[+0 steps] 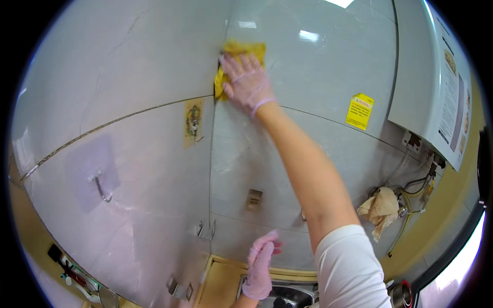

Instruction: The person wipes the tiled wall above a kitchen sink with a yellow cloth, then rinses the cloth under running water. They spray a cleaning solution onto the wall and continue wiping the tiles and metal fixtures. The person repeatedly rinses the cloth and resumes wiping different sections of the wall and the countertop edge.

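Observation:
My right hand (250,82), in a thin translucent pink glove, presses flat on a yellow cloth (254,48) high up where two tiled walls meet. The cloth shows above the fingers and to the left of the thumb; the palm hides the rest. Lower down, my left hand (260,269) hangs in front of the wall above the counter corner. It wears a similar pink glove, its fingers loosely curled, with nothing seen in them. The glossy grey wall tiles (308,77) reflect ceiling lights.
A white wall-mounted water heater (420,77) with pipes is at right. A beige rag (381,208) hangs below it. Metal holders (254,200) and a hook (101,188) stick out from the walls. A stained adhesive patch (193,122) is near the corner. Below is a steel sink (296,292).

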`<action>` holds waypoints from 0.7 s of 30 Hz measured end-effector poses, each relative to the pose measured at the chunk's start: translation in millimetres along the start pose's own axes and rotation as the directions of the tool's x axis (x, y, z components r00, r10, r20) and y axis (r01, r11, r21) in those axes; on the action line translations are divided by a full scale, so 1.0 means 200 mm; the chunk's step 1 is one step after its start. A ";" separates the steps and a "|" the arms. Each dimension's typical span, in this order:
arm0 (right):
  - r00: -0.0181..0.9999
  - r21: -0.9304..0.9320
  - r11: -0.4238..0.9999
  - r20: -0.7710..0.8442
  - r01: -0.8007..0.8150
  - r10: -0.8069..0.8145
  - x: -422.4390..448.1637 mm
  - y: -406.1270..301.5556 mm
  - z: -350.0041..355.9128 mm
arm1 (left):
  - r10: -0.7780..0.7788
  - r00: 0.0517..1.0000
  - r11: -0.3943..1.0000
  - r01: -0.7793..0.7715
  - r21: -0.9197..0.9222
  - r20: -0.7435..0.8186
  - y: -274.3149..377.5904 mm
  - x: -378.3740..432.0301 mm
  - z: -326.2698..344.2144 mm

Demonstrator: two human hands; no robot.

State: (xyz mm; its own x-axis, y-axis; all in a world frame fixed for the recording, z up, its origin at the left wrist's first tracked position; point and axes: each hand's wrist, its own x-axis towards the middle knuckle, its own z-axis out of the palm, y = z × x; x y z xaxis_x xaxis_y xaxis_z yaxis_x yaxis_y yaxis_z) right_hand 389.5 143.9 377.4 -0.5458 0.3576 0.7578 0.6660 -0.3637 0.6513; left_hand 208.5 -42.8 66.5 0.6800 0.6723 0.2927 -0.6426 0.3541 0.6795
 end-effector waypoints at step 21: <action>0.765 -0.519 0.658 0.012 -0.546 0.644 -0.50 0.36 -0.49 | -0.083 0.988 0.995 0.075 0.068 0.130 0.13 -0.18 -0.01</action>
State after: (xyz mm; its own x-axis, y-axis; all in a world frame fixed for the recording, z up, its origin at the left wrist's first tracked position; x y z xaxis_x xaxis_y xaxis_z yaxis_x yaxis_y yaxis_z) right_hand 443.3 -2.9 352.2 0.0179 0.0496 0.9986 0.4718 -0.8810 0.0353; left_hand 167.0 -55.6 72.1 0.7712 0.5501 0.3204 -0.5646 0.3584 0.7434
